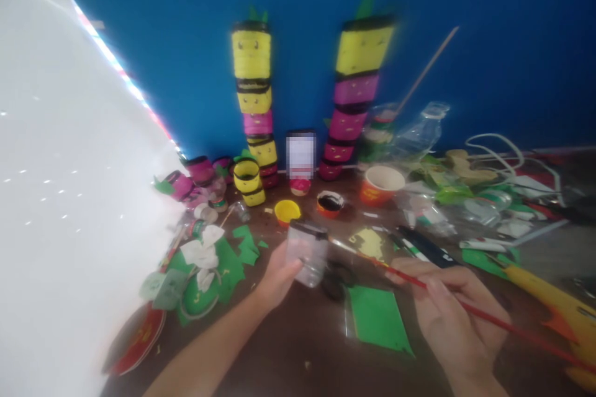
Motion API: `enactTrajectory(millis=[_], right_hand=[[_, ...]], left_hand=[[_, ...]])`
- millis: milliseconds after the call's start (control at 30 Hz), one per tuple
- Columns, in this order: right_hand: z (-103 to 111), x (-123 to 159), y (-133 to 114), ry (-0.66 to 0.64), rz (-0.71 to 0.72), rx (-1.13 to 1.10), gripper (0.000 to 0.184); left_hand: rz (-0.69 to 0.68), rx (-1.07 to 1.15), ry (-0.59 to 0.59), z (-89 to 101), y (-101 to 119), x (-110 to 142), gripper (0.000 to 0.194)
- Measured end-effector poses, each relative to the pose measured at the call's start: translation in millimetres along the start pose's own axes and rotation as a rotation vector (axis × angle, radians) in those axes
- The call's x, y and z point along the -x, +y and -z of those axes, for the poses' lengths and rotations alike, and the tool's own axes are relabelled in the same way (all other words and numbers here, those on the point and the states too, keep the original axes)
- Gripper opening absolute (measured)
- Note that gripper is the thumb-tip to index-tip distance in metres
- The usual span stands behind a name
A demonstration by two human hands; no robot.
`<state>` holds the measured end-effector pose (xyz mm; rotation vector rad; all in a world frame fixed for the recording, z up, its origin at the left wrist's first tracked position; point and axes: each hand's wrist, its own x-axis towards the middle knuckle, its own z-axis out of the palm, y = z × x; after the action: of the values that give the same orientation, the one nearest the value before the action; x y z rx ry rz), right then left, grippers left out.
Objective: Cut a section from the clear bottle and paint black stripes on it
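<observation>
Gripping one clear cup [306, 258], left hand [280, 273]; pinching one red paintbrush [414, 280], right hand [454, 307].

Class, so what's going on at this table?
The left hand holds a clear container with a black rim. The right hand holds a red brush, its tip near that rim; blur hides whether they touch. Beyond stand a yellow pot and a pot of black paint. Farther back, two tall stacks rise before a blue wall.
</observation>
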<state>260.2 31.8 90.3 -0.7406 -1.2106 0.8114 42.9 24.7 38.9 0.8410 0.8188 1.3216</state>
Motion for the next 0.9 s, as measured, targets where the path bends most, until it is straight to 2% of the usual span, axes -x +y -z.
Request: enactTrajectory(millis=[233, 400, 767, 900], right_hand=[[5.7, 11.2, 11.4, -0.108, 0.001, 0.012, 0.006], [4.7, 11.4, 9.7, -0.152, 0.035, 0.021, 0.007], [9.6, 8.0, 9.1, -0.129, 0.094, 0.006, 0.014], [7.5, 10.4, 9.5, -0.170, 0.089, -0.009, 0.016]], left_hand=[[-0.009, -0.083, -0.002, 3.1, -3.5, -0.9, 0.058], [-0.001, -0.084, 0.017, 3.7, -4.0, 0.3, 0.059], [-0.028, -0.077, 0.066, 4.5, -6.6, -1.2, 0.056], [-0.033, -0.081, 0.091, 4.9, -6.8, -1.2, 0.055]])
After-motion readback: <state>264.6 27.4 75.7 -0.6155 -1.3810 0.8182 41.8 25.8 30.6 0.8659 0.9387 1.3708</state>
